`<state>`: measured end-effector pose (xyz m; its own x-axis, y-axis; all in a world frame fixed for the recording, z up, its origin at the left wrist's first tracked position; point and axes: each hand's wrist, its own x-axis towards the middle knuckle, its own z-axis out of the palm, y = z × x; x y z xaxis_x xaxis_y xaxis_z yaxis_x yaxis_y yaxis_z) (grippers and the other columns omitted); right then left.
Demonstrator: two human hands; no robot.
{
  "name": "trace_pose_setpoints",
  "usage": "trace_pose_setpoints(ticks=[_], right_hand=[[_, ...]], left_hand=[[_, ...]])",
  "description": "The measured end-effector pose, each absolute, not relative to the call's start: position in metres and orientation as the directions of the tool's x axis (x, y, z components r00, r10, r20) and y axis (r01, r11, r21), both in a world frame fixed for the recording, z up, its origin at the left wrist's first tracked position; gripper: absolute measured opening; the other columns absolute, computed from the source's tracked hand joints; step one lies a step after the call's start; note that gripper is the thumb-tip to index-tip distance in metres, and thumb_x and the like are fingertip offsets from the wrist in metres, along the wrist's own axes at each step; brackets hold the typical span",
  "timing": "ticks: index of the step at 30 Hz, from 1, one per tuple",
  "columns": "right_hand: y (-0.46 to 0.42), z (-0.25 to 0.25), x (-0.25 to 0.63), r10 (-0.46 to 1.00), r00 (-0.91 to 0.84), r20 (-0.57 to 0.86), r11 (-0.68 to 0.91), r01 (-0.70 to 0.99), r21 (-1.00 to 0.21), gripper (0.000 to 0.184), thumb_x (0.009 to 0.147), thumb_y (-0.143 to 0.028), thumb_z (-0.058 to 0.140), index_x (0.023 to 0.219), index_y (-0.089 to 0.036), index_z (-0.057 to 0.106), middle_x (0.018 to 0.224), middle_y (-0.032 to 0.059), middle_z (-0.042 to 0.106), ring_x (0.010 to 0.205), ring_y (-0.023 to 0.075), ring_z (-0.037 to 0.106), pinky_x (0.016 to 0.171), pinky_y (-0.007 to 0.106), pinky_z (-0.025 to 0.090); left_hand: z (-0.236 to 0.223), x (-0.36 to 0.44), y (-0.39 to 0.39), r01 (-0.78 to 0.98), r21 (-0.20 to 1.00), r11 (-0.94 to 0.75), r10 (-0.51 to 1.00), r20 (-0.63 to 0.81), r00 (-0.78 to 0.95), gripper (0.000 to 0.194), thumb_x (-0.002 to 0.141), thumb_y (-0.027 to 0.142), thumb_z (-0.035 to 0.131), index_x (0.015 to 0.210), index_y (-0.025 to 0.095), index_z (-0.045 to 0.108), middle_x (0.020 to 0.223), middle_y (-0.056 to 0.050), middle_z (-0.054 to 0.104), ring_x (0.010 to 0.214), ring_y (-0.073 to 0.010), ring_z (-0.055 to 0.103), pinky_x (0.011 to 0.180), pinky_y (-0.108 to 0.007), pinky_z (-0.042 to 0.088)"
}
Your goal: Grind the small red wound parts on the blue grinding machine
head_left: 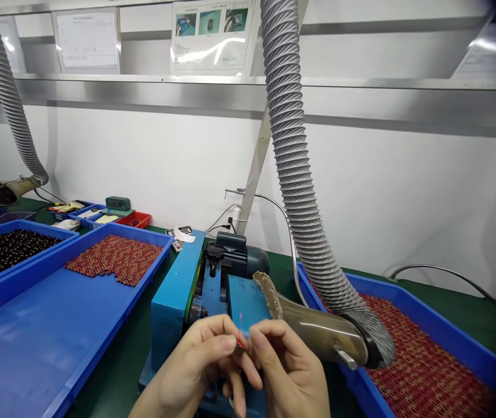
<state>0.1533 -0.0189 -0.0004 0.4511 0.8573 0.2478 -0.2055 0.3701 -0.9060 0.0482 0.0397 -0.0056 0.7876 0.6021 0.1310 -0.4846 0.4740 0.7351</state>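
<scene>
Before the blue machine [248, 299], as the head view shows, my left hand [206, 357] pinches a small red piece [239, 346] between thumb and finger. Beside it, my right hand [286, 363] has its thumb and forefinger pressed close together; I cannot tell what they grip. Red pieces fill part of the blue tray [78, 313] to my left on the green desk [95, 392].

ribbed matt grey hose [289, 133] | glossy blue plastic tray [56, 325] | smooth white wall [165, 157]
</scene>
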Motion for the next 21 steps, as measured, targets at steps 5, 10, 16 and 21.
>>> trace_pose_setpoints(ticks=[5, 10, 16, 21], right_hand=[[-0.019, 0.005, 0.158, 0.917, 0.322, 0.235, 0.327, -0.271, -0.905, 0.035, 0.067, -0.052, 0.082, 0.086, -0.024, 0.079, 0.059, -0.0027, 0.057, 0.051, 0.0086, 0.053, 0.053, 0.02, 0.047], [-0.019, 0.009, 0.154, 0.967, 0.171, 0.186, 0.242, -0.412, -0.879, 0.026, 0.067, -0.046, 0.084, 0.076, -0.022, 0.078, 0.05, -0.0043, 0.052, 0.042, 0.0109, 0.058, 0.044, 0.021, 0.045], [-0.017, 0.01, 0.158, 0.96, 0.212, 0.181, 0.266, -0.504, -0.822, 0.028, 0.068, -0.037, 0.086, 0.058, -0.016, 0.07, 0.047, -0.0061, 0.049, 0.037, 0.0025, 0.04, 0.04, 0.014, 0.034], [-0.023, 0.013, 0.169, 0.936, 0.293, 0.193, 0.327, -0.531, -0.781, 0.03, 0.077, -0.041, 0.078, 0.063, -0.019, 0.063, 0.045, -0.0089, 0.04, 0.041, 0.0056, 0.03, 0.044, 0.016, 0.034]], left_hand=[[-0.004, 0.045, 0.038, -0.497, 0.764, 0.412, 0.637, 0.148, 0.757, 0.035, 0.073, 0.044, 0.075, 0.076, 0.014, 0.057, 0.061, -0.002, 0.071, 0.038, -0.0074, 0.061, 0.036, -0.012, 0.034], [-0.001, 0.041, 0.036, -0.46, 0.839, 0.29, 0.678, 0.159, 0.717, 0.036, 0.072, 0.043, 0.078, 0.075, 0.013, 0.058, 0.058, -0.001, 0.067, 0.043, -0.0066, 0.059, 0.045, -0.013, 0.037], [0.005, 0.038, 0.03, -0.354, 0.925, 0.141, 0.7, 0.16, 0.696, 0.035, 0.073, 0.042, 0.077, 0.076, 0.013, 0.058, 0.068, -0.005, 0.072, 0.061, -0.0119, 0.063, 0.062, -0.023, 0.048], [0.014, 0.037, 0.019, -0.316, 0.94, 0.13, 0.749, 0.116, 0.652, 0.044, 0.068, 0.051, 0.079, 0.078, 0.014, 0.057, 0.069, -0.004, 0.071, 0.063, -0.0123, 0.062, 0.063, -0.025, 0.046]])
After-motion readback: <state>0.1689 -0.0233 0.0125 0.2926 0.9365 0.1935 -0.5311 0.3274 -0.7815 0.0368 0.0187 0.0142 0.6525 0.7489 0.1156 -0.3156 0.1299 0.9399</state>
